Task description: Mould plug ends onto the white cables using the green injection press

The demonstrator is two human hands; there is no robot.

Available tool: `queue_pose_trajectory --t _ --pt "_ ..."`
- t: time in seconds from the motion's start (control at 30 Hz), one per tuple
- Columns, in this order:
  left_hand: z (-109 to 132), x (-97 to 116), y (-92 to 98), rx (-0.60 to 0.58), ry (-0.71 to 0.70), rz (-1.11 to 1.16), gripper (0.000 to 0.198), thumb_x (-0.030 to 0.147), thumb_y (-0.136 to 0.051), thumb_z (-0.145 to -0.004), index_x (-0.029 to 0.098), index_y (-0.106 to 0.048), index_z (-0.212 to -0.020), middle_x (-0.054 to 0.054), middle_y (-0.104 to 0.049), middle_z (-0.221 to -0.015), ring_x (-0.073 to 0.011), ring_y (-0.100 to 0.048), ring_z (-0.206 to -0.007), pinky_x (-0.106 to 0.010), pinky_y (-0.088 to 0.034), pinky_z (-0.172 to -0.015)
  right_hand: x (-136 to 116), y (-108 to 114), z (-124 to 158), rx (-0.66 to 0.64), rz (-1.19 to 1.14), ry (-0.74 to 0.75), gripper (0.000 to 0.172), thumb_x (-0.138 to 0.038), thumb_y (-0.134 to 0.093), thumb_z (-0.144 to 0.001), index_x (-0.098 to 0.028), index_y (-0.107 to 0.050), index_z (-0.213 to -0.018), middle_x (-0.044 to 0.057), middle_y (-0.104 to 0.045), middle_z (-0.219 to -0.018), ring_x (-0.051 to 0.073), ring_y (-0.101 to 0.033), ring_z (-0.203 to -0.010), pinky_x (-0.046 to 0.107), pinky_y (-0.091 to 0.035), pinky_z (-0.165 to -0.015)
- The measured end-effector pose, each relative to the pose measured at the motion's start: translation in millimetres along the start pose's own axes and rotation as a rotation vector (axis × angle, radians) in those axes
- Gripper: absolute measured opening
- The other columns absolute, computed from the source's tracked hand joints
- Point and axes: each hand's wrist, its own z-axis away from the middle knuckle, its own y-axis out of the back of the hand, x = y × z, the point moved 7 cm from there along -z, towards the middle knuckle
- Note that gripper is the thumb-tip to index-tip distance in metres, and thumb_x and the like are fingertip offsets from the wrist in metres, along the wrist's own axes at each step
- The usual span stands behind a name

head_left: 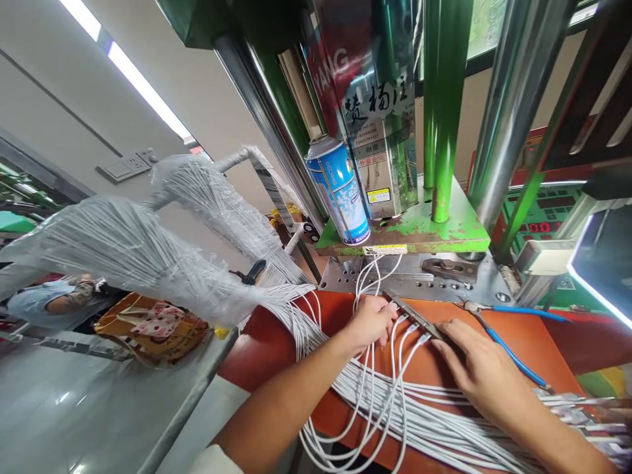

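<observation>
A narrow dark metal bar lies slantwise over the orange work surface, with several white cable plugs seated along its near edge. At the bar's left end, my left hand is closed in a pinch on a white cable's end, its fingertips partly hiding it. My right hand grips the bar's right end, thumb on the near side and fingers over the top. White cables hang from the plugs and loop towards me. Beneath both forearms runs a thick bundle of white cables.
Blue-handled pliers lie right of my right hand. Behind stands a green press with a blue spray can on its plate. Plastic-wrapped cable bundles hang on a rack at left. A lit lamp stands at right.
</observation>
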Motion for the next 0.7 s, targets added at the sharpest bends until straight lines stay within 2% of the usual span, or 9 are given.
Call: queue_pose_trajectory --t 0.13,0.17,0.23,0.27,0.3,0.4,0.47,0.6,0.7 --pt "61 45 30.2 0.082 -0.166 0.025 0.033 0.046 -0.047 -0.103 0.019 -0.061 -0.091 0.003 -0.055 -0.058 -0.0074 -0.042 -0.04 -0.019 -0.032 -0.044 6 -2 3 0.027 0.056 -0.083 0.029 -0.043 -0.04 -0.107 -0.023 -0.06 -0.102 0.005 -0.064 -0.092 0.022 -0.066 -0.08 0.037 -0.052 -0.073" --pt "82 56 24.2 -0.04 -0.207 0.046 0.038 0.05 -0.042 -0.104 0.019 -0.063 -0.097 0.003 -0.057 -0.059 -0.0083 -0.041 -0.039 -0.02 -0.032 -0.043 7 -3 3 0.012 0.057 -0.089 0.029 -0.043 -0.039 -0.107 -0.023 -0.059 -0.101 0.005 -0.063 -0.092 0.021 -0.065 -0.08 0.037 -0.051 -0.073" --pt "129 68 -11.4 -0.529 -0.263 -0.022 0.045 0.054 -0.038 -0.105 0.02 -0.067 -0.108 -0.004 -0.069 -0.073 -0.013 -0.058 -0.051 -0.024 -0.044 -0.05 6 -4 4 -0.019 0.057 -0.099 0.029 -0.041 -0.037 -0.108 -0.022 -0.058 -0.1 0.004 -0.062 -0.092 0.021 -0.063 -0.08 0.036 -0.05 -0.073" --pt "146 68 -23.4 -0.644 -0.311 -0.115 0.044 0.054 -0.041 -0.104 0.021 -0.069 -0.108 -0.006 -0.071 -0.08 -0.016 -0.065 -0.063 -0.026 -0.049 -0.059 6 -4 4 -0.023 0.06 -0.105 0.03 -0.041 -0.037 -0.108 -0.022 -0.058 -0.1 0.005 -0.062 -0.092 0.021 -0.063 -0.08 0.037 -0.049 -0.074" --pt "152 66 -29.3 -0.628 -0.368 -0.234 0.042 0.052 -0.043 -0.104 0.021 -0.07 -0.105 -0.008 -0.072 -0.087 -0.0188 -0.069 -0.075 -0.028 -0.052 -0.069 6 -3 3 -0.022 0.065 -0.108 0.03 -0.041 -0.037 -0.108 -0.022 -0.059 -0.1 0.005 -0.061 -0.093 0.021 -0.062 -0.082 0.037 -0.049 -0.075" --pt "117 56 -9.8 -0.018 -0.499 -0.548 0.033 0.038 -0.046 -0.104 0.02 -0.069 -0.09 -0.01 -0.07 -0.089 -0.0216 -0.067 -0.086 -0.032 -0.049 -0.082 4 -1 2 -0.01 0.079 -0.091 0.032 -0.041 -0.038 -0.107 -0.021 -0.061 -0.099 0.007 -0.06 -0.091 0.023 -0.058 -0.087 0.039 -0.048 -0.078" --pt "84 44 8.4 0.266 -0.536 -0.585 0.026 0.027 -0.047 -0.103 0.02 -0.067 -0.088 -0.008 -0.068 -0.088 -0.0198 -0.065 -0.084 -0.032 -0.049 -0.082 2 -1 1 -0.005 0.086 -0.064 0.032 -0.039 -0.039 -0.107 -0.021 -0.062 -0.098 0.007 -0.059 -0.091 0.024 -0.056 -0.088 0.04 -0.047 -0.081" --pt "24 27 46.8 0.535 -0.618 -0.387 0.014 0.025 -0.06 -0.096 0.02 -0.064 -0.108 -0.009 -0.067 -0.109 -0.0225 -0.064 -0.107 -0.035 -0.049 -0.096 0 -2 -1 -0.008 0.11 -0.037 0.028 -0.036 -0.042 -0.105 -0.02 -0.065 -0.102 0.009 -0.059 -0.096 0.025 -0.055 -0.092 0.042 -0.047 -0.084" --pt "-13 16 61.5 0.514 -0.503 -0.154 0.032 0.033 -0.065 -0.095 0.018 -0.058 -0.123 -0.013 -0.066 -0.12 -0.0247 -0.062 -0.116 -0.04 -0.048 -0.102 -1 -2 -1 -0.023 0.117 -0.035 0.025 -0.034 -0.043 -0.105 -0.02 -0.064 -0.107 0.01 -0.059 -0.098 0.026 -0.055 -0.093 0.042 -0.048 -0.085"
